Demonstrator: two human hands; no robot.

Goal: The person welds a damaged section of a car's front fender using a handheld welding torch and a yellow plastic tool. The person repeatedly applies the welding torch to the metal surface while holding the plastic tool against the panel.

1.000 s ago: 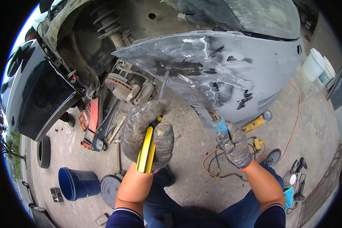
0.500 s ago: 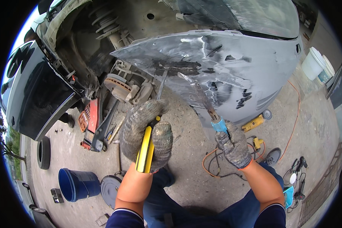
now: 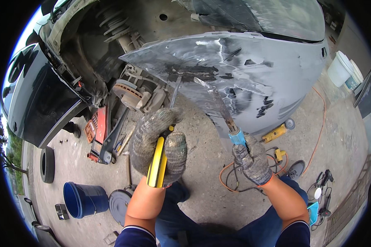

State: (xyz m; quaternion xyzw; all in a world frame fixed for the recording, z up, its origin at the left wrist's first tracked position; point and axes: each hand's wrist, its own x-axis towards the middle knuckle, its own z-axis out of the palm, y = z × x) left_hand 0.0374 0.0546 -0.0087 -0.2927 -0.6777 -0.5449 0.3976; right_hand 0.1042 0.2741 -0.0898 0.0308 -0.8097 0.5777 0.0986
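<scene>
A grey plastic bumper [image 3: 290, 74] with sanded, scuffed areas lies across the upper middle. My gloved left hand [image 3: 146, 140] is wrapped around the yellow and black handle of a screwdriver [image 3: 156, 166]. Its metal shaft points up, and the tip meets the lower edge of a rough black patch [image 3: 198, 73] on the bumper. In my gloved right hand [image 3: 254, 160], closed around its blue handle, is a large soldering iron [image 3: 223, 109]. The iron's bright tip is at or just over the bumper below the patch; contact is hard to tell.
A brake disc [image 3: 130, 92] stands exposed left of the bumper. A red tool case [image 3: 101, 123], a blue bucket [image 3: 84, 199] and a tyre [image 3: 47, 164] are at left. On the right are a yellow angle grinder [image 3: 278, 130], an orange cable [image 3: 322, 123] and white buckets [image 3: 340, 68].
My right hand and the soldering iron have shifted very slightly, the hand a little leftward. My left hand and the screwdriver look unmoved.
</scene>
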